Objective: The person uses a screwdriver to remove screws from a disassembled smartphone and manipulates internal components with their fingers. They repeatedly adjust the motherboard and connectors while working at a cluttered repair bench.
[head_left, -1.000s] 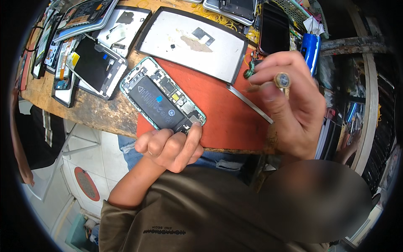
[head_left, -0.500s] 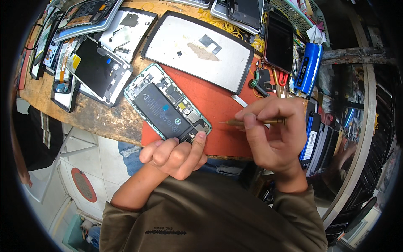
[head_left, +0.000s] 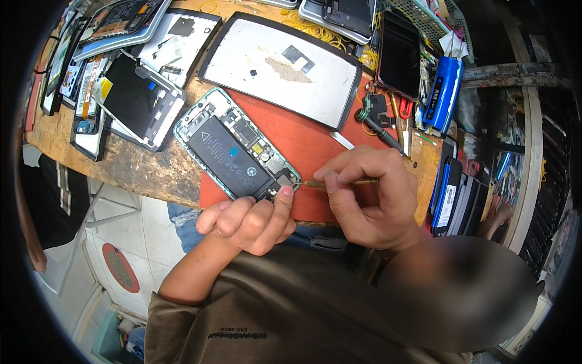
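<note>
Opened phone (head_left: 235, 151) above left hand (head_left: 251, 221), thumb touching corner.

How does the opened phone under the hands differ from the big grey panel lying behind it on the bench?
The opened phone shows a dark battery and circuit parts inside a greenish frame; the grey panel is a plain pale sheet with a black rim and a few small marks. The phone is smaller and narrower; the panel is clearly larger. The left hand touches the phone's lower end; nothing touches the panel. Both lie flat, partly on the red mat.
</note>
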`<state>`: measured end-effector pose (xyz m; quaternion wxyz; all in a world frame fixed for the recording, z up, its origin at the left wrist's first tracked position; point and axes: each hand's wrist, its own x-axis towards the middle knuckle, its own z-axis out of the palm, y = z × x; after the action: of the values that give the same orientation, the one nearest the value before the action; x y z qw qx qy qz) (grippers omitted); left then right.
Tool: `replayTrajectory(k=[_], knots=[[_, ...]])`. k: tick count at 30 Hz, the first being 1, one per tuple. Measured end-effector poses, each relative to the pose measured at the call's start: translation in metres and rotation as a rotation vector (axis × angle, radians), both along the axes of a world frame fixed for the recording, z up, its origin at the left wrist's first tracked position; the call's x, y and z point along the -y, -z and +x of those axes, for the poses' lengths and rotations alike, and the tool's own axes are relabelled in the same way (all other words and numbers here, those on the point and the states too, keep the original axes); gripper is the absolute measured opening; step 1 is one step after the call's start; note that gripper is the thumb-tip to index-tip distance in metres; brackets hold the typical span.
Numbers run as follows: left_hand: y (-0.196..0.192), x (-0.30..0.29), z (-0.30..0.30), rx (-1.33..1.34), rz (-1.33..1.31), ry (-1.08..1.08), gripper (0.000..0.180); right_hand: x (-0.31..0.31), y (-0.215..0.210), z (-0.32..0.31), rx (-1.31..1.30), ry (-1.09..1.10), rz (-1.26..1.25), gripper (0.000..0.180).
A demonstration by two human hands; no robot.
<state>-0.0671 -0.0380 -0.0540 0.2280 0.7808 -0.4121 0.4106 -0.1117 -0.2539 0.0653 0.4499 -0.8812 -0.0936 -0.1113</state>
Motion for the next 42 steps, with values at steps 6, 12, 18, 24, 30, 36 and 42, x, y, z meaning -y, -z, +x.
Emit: replayTrajectory(k=[6, 12, 18, 24, 30, 36, 42], knots=[[-0.001, -0.001, 0.000, -0.012, 0.010, 0.007, 0.035, 0.000, 0.001, 0.000, 0.101, 0.004, 0.004, 0.028], [-0.003, 0.000, 0.002, -0.011, -0.010, -0.002, 0.035, 0.002, 0.004, 0.000, 0.100, -0.033, -0.041, 0.028], [-0.007, 0.003, 0.003, -0.020, -0.034, -0.023, 0.033, 0.001, 0.005, 0.001, 0.139, -0.053, -0.027, 0.027], [-0.008, 0.001, 0.002, -0.040, -0.023, -0.017, 0.033, 0.002, 0.002, 0.000, 0.094, -0.058, -0.058, 0.028], [-0.009, -0.001, 0.002, -0.057, -0.006, -0.005, 0.032, 0.000, 0.005, 0.000, 0.170, -0.024, -0.009, 0.029], [-0.013, -0.003, 0.002, -0.074, 0.022, 0.010, 0.032, -0.004, -0.009, 0.004, 0.048, 0.191, -0.020, 0.014], [-0.013, -0.001, 0.002, -0.080, 0.012, 0.008, 0.029, 0.005, -0.009, 0.033, -0.637, -0.028, -0.005, 0.010]])
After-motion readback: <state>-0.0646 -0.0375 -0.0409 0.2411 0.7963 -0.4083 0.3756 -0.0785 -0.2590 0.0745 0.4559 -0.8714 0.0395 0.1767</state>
